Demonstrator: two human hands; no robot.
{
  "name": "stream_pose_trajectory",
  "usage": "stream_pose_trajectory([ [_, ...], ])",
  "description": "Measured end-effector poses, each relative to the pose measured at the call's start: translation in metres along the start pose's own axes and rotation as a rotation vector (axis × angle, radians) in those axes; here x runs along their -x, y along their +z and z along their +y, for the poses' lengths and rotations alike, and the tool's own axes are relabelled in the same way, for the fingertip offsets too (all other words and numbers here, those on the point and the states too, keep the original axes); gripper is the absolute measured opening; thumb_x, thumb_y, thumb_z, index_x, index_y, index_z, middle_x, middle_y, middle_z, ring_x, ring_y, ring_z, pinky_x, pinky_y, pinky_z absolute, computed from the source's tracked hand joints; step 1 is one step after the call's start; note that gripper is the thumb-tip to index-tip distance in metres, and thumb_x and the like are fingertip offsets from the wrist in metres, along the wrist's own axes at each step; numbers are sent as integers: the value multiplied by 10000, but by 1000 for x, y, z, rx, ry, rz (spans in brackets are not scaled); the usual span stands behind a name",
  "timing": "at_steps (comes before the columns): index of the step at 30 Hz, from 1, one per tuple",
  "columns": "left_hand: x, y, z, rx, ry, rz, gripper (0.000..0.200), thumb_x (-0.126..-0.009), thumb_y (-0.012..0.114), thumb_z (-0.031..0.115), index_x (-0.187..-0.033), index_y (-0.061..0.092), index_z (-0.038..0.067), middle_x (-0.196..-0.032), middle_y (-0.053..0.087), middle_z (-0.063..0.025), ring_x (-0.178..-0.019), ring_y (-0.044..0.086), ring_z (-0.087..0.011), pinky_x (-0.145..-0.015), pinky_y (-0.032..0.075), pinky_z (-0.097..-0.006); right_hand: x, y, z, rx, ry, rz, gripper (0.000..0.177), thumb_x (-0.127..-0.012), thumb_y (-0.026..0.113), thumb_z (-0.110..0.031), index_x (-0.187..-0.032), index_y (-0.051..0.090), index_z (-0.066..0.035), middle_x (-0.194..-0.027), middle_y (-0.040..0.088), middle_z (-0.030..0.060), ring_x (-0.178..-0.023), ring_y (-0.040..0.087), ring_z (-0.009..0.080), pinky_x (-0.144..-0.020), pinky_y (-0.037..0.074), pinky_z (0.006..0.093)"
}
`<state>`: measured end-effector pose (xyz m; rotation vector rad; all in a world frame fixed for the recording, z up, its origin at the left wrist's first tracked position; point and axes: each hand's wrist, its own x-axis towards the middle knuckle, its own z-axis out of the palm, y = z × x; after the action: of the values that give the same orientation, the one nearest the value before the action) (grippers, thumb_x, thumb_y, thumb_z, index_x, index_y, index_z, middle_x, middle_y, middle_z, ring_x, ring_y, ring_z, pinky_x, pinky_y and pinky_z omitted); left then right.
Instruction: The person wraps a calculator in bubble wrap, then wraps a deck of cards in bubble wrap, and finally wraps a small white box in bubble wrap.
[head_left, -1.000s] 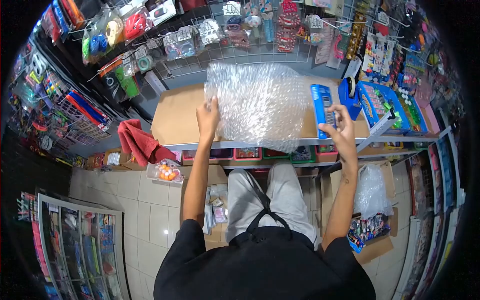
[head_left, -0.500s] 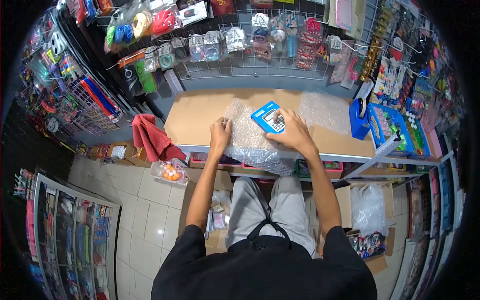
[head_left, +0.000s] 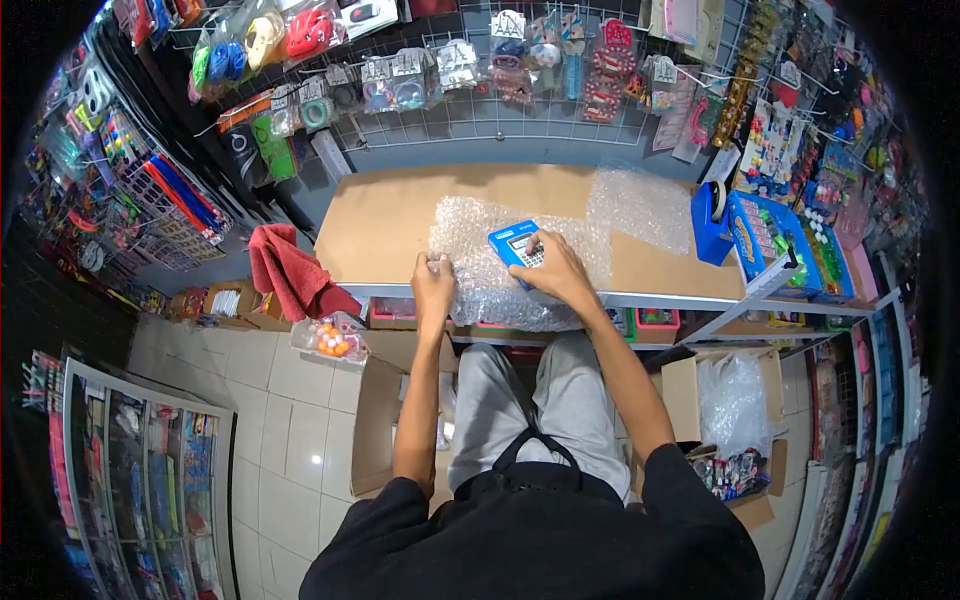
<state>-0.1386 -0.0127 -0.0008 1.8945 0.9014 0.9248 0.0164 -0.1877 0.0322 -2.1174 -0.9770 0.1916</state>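
A blue calculator box [head_left: 503, 246] lies tilted over a sheet of bubble wrap [head_left: 465, 222] on the brown tabletop. My right hand [head_left: 560, 270] grips the box from its right side, thumb at the near edge and fingers across the printed calculator. With fingers pinched, my left hand [head_left: 433, 287] has hold of the left edge of the bubble wrap. Part of the sheet droops over the front edge of the table, and my right hand covers some of it.
Another bubble wrap sheet [head_left: 640, 210] lies at the back right, beside a blue tape dispenser [head_left: 711, 225]. A red cloth [head_left: 285, 270] hangs off the left end. Cardboard boxes stand on the floor beside my legs, and packaged goods hang from the wire rack [head_left: 430, 128].
The bubble wrap now lies more spread out on the tabletop, with less hanging over the front. The box has shifted a little left and nearer, still in my right hand.
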Motion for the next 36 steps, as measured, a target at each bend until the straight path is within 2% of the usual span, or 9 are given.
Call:
stream_pose_trajectory([
  [6,-4,-2,-10,42,-30,-66,275,-886,668,214,-922,625,-55,-838,681,-278,-811,700,-364,-732,513,-440,-42,-3,14,188,-147,-85,554,-626,810,-473,-1017,609,-136,-1136,629,120,-1165,568,340,-1098,244,641],
  [9,-3,-1,-8,-11,-36,-148,281,-878,677,219,-895,633,-59,-810,692,-255,-772,706,-334,-714,520,-425,-56,-16,6,220,-149,-146,519,-652,788,-431,-1025,599,-124,-1202,621,143,-1139,588,343,-1048,333,535],
  [11,-5,3,-5,-68,-48,-197,284,-875,677,218,-891,643,-64,-808,701,-246,-761,707,-338,-715,525,-416,-45,-11,-1,280,-113,-19,532,-662,798,-442,-1056,595,-148,-1193,615,144,-1138,584,353,-998,408,492],
  [12,-7,11,-20,-10,19,-152,252,-888,695,214,-863,657,-34,-701,644,-66,-637,569,-117,-587,467,-314,-35,-8,-8,243,-70,31,539,-665,810,-447,-1060,596,-151,-1177,597,155,-1139,565,373,-1001,400,503],
  [15,-1,14,-18,151,11,-109,258,-884,701,217,-873,658,-37,-692,628,-48,-630,542,-106,-576,447,-302,-14,1,-18,191,1,78,572,-685,816,-435,-1095,559,-130,-1194,550,172,-1152,523,399,-1003,389,526],
  [22,1,10,-10,112,16,-142,245,-921,686,215,-931,662,-28,-715,642,-35,-626,542,-95,-562,439,-288,2,16,-3,221,-78,240,692,-700,783,-426,-1232,508,-77,-1225,561,183,-1163,539,389,-1013,406,498],
  [30,1,12,-13,83,-31,-134,260,-936,681,229,-1013,642,-16,-713,630,-32,-624,538,-96,-559,440,-294,3,28,-1,155,38,357,829,-711,799,-425,-1358,402,-91,-1255,503,216,-1219,464,409,-1031,347,542],
  [33,2,9,-6,56,-26,-133,284,-925,659,232,-902,592,-43,-716,673,-166,-647,647,-213,-609,498,-379,2,34,-1,246,29,392,873,-709,809,-470,-1367,388,-78,-1280,490,225,-1236,452,413,-1037,342,544],
  [36,-1,12,-14,47,17,-118,266,-931,652,218,-892,577,-35,-683,649,-152,-619,619,-194,-586,479,-375,7,18,-3,103,54,275,938,-695,820,-531,-1379,374,-70,-1309,475,232,-1255,444,417,-1043,343,542],
])
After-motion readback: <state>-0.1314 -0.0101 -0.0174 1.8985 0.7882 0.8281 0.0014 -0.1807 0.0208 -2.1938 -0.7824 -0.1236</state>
